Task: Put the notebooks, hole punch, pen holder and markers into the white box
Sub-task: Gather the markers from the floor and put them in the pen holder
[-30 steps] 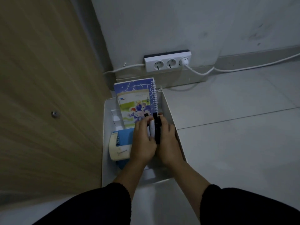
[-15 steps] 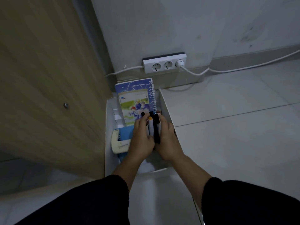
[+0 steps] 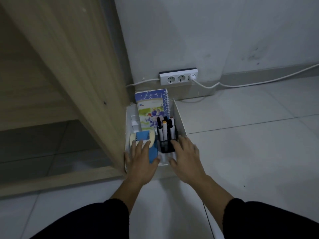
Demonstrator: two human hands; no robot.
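The white box stands on the floor against a wooden cabinet. Two notebooks lean upright at its far end, a blue spiral one behind a colourful one. A black mesh pen holder sits in the box with several markers standing in it. A blue and cream hole punch lies at the box's left. My left hand hovers over the hole punch with fingers spread. My right hand is spread beside the pen holder, over the box's near right rim. Neither hand holds anything.
The wooden cabinet side stands tight against the box's left. A white power strip with a plugged cable lies by the wall behind. Grey tiled floor stretches to the right.
Both hands were closed around the markers above the pen holder. They have let go and pulled back toward me with fingers spread; the markers stand in the holder. The camera has risen.
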